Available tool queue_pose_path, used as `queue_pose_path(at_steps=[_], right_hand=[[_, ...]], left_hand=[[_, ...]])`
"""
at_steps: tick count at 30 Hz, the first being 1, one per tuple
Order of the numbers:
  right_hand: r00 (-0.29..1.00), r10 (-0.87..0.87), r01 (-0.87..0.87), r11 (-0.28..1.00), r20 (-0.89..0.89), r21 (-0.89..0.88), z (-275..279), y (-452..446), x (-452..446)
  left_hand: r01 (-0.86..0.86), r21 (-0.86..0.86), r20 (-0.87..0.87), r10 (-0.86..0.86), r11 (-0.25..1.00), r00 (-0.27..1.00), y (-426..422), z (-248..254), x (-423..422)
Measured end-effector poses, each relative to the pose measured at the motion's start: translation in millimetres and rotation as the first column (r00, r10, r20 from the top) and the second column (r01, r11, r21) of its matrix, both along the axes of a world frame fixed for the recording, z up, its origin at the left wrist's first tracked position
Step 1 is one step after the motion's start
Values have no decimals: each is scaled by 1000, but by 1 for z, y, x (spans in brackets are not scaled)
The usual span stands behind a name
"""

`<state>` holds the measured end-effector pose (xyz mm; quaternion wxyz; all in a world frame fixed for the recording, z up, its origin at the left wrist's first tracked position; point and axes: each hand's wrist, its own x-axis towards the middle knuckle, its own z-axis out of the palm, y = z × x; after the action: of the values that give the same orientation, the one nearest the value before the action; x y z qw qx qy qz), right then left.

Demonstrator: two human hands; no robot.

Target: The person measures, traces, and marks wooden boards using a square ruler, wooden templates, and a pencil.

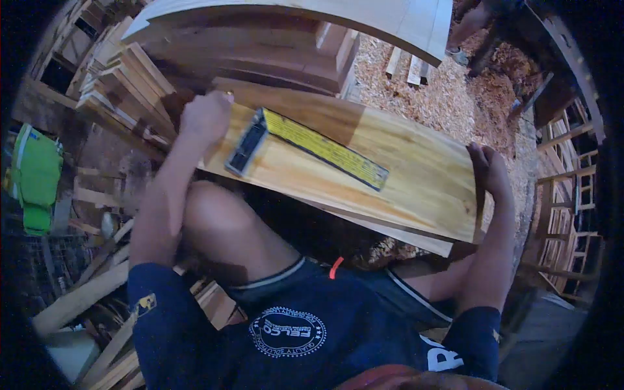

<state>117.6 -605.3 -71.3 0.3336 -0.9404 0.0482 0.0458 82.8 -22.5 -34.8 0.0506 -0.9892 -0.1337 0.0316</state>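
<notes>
A wide, pale wooden board [416, 162] lies tilted across the front of my knees. On its left half rests a try square [325, 148] with a yellow, printed blade and a dark stock. My left hand [207, 118] is closed over the board's upper left end. A tiny yellowish tip shows at its fingers, too small to name. At the far right end, my right hand [492, 170] curls around the board's edge, its fingertips partly hidden. Another pale piece of wood [416, 239] shows under the board's near edge.
A large curved wooden piece [312, 19] stands just beyond the board. Stacked planks [123, 78] are at the upper left, and a green object [37, 175] lies at the left. Wood shavings [442, 107] cover the floor. Wooden frames [565, 195] line the right; another person's leg [469, 26] shows above.
</notes>
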Motion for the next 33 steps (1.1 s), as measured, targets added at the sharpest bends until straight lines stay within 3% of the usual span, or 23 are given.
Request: queue_pose_path(at_steps=[1, 4, 5, 7, 8, 9, 10, 11, 12, 13, 15, 18, 20, 21, 24, 26, 28, 30, 33], right_hand=[[1000, 20, -19, 992, 9, -124, -6, -10, 8], [947, 169, -11, 866, 272, -500, 7, -5, 0], [816, 385, -5, 752, 432, -659, 14, -1, 1], [840, 306, -104, 902, 448, -420, 58, 58, -8], [859, 266, -148, 947, 438, -284, 80, 96, -20], [831, 348, -297, 937, 434, -182, 96, 130, -32], [792, 431, -443, 893, 433, -78, 109, 162, -46], [773, 492, -508, 858, 401, -72, 120, 192, -58], [749, 547, -566, 822, 373, -68, 127, 217, -67], [670, 605, -596, 784, 429, -175, 126, 234, -70], [489, 648, -563, 746, 585, -356, 114, 262, -70], [497, 648, -609, 735, 578, -300, 106, 263, -66], [587, 663, -532, 748, 464, -397, 108, 251, -69], [613, 665, -520, 746, 427, -415, 98, 243, -66], [738, 524, -414, 849, 425, -329, 88, 215, -56], [825, 353, -296, 935, 441, -195, 88, 187, -56], [945, 77, -156, 960, 317, 233, 83, 152, -58], [955, -51, -95, 880, 291, 466, 84, 124, -71], [950, -68, -102, 855, 305, 509, 73, 93, -80]], left_hand=[[14, -17, 24, -13, 1000, 1000, 0, -2, -4], [-14, -114, 124, 28, 993, 992, -3, 18, -11], [-39, -157, 155, 64, 987, 986, -9, 30, -14], [134, -278, 373, -21, 951, 928, -26, 61, -22], [332, -384, 406, -165, 862, 899, -33, 66, -22], [504, -469, 452, -294, 725, 842, -40, 69, -22], [543, -537, 406, -366, 646, 837, -56, 74, -24], [569, -600, 370, -435, 562, 821, -73, 77, -24], [662, -560, 391, -546, 499, 742, -85, 76, -19], [746, -519, 403, -649, 418, 645, -94, 76, -15], [645, -626, 254, -667, 438, 701, -108, 85, -14], [473, -796, 150, -634, 378, 759, -119, 83, -18], [398, -842, 80, -644, 364, 761, -124, 86, -25], [469, -818, 136, -680, 333, 720, -125, 93, -31], [391, -883, 236, -474, 260, 848, -113, 75, -23], [163, -978, 133, -213, 133, 968, -78, 79, -1], [174, -982, 169, 65, -78, 984, -44, 77, 13], [138, -986, 152, 164, 98, 975, -36, 83, 20], [160, -707, 42, -184, 689, 982, -41, 62, 23]])
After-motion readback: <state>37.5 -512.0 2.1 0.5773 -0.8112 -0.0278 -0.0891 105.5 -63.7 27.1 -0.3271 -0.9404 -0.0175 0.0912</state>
